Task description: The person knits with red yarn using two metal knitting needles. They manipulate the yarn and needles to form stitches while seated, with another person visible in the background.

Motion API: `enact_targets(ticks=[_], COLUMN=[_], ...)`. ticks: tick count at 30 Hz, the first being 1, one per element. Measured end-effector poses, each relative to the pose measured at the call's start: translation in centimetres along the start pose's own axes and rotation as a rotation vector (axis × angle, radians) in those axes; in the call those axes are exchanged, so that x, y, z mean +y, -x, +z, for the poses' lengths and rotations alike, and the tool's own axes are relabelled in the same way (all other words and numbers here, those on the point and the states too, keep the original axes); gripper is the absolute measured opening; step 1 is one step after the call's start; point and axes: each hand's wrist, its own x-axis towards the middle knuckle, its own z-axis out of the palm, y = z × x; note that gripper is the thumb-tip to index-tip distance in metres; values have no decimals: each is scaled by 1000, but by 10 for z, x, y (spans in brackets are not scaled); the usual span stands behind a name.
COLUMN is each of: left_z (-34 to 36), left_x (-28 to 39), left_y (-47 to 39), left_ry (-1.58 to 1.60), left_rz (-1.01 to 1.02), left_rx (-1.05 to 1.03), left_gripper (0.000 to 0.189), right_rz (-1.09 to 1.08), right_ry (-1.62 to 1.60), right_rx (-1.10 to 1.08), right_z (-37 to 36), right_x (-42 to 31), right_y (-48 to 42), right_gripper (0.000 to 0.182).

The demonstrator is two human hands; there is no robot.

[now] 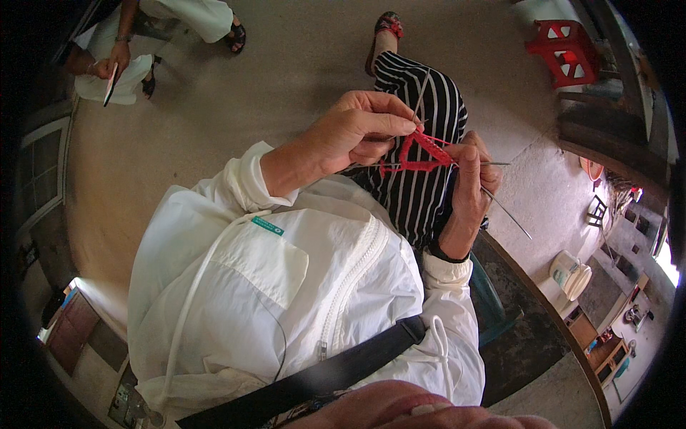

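Red knitting (429, 150) on several thin metal knitting needles (506, 212) is held above striped trousers. The stitches form a small triangle between the needles. My left hand (370, 126) pinches the knitting's upper corner, where one needle points up and away. My right hand (471, 177) grips the right corner; one needle end sticks out to the right and another slants down to the right. A strand of red yarn runs between both hands. The fingers partly hide the needles, and a short red tail hangs at the knitting's left end.
At the upper left another person, seated, holds a phone (111, 84). A red plastic stool (565, 53) stands at the upper right, near dark wooden furniture (605, 126). A white bucket (571, 275) is at the right, and a green chair part (490, 300) lies beside my right sleeve.
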Motion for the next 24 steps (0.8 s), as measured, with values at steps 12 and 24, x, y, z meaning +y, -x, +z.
enact_targets(ticks=[12, 24], left_z=[10, 18], left_x=[-4, -13], left_y=[-1, -4], left_ry=[-176, -669], left_rz=[-68, 442], left_rx=[153, 217], left_gripper=[16, 10], right_rz=[-189, -313], right_ry=[536, 517], right_rx=[279, 137], right_z=[27, 30], right_x=[-6, -6], right_y=[4, -6], right_gripper=[19, 31])
